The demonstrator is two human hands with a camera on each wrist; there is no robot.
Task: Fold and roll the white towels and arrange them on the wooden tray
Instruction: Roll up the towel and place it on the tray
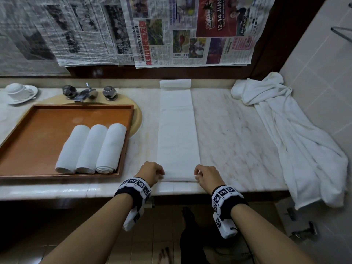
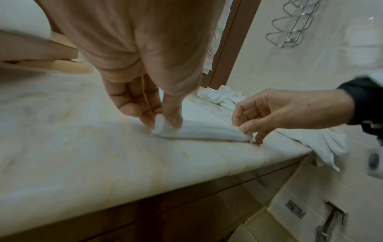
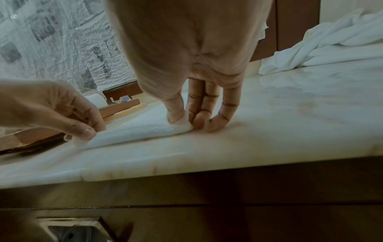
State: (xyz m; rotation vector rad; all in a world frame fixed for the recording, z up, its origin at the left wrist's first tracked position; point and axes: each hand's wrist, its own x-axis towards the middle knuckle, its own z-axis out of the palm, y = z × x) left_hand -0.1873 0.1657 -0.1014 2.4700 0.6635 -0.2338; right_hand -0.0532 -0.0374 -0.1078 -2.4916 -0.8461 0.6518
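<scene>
A marble counter is running the width of the head view, and newspaper sheets are hanging over the surface behind it. At its right end, a crumpled white towel is sprawling from the back corner and drooping over the front edge. A wooden tray is sitting on the left part of the counter, partly over the sink basin, below the tap. Three rolled towels are lying side by side and touching in the tray's near right corner. A long folded towel is stretching flat across the counter between the tray and the crumpled towel, its far end curling against the back ledge and its near end lying just short of the front edge. An upturned cup on a saucer is standing at the far left.

The left hand is pinching the near left corner of the folded towel between its thumb and fingers. The right hand is pinching the near right corner in the same way, the thumb pressing on top of the fold. The two hands are sitting apart, one at each side of the strip's width, both low on the counter.
</scene>
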